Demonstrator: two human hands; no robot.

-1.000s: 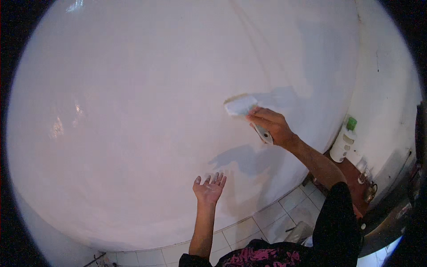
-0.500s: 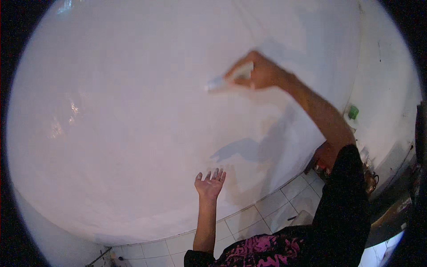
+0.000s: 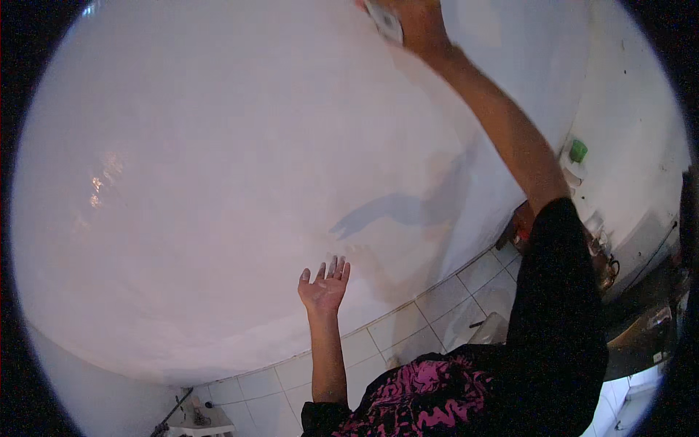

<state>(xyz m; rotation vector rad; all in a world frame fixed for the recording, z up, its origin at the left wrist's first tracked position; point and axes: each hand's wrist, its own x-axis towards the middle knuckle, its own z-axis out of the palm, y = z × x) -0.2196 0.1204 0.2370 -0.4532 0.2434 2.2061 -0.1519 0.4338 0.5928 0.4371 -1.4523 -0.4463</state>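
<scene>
A large pale wall point(image 3: 204, 175) fills most of the head view. High up at the top edge, my right hand point(image 3: 424, 25) is closed around a flat whitish piece point(image 3: 386, 22) held at the wall; its exact kind cannot be made out. The frame's edge cuts off part of this hand. Lower down, my left hand point(image 3: 324, 291) is raised palm-up with its fingers spread and nothing in it. White residue shows on those fingertips. A grey arm shadow point(image 3: 393, 209) falls on the wall above the left hand.
Pale floor tiles point(image 3: 397, 331) run along the wall's foot. A green object point(image 3: 578, 151) rests on a white ledge at the right, with dark furniture point(image 3: 644, 353) below. A whitish object point(image 3: 491, 329) stands on the floor; another white item point(image 3: 200, 422) is at the lower left.
My right hand has moved up the wall with the whitish piece, to the top edge. My left hand appears slightly higher and further left, still spread.
</scene>
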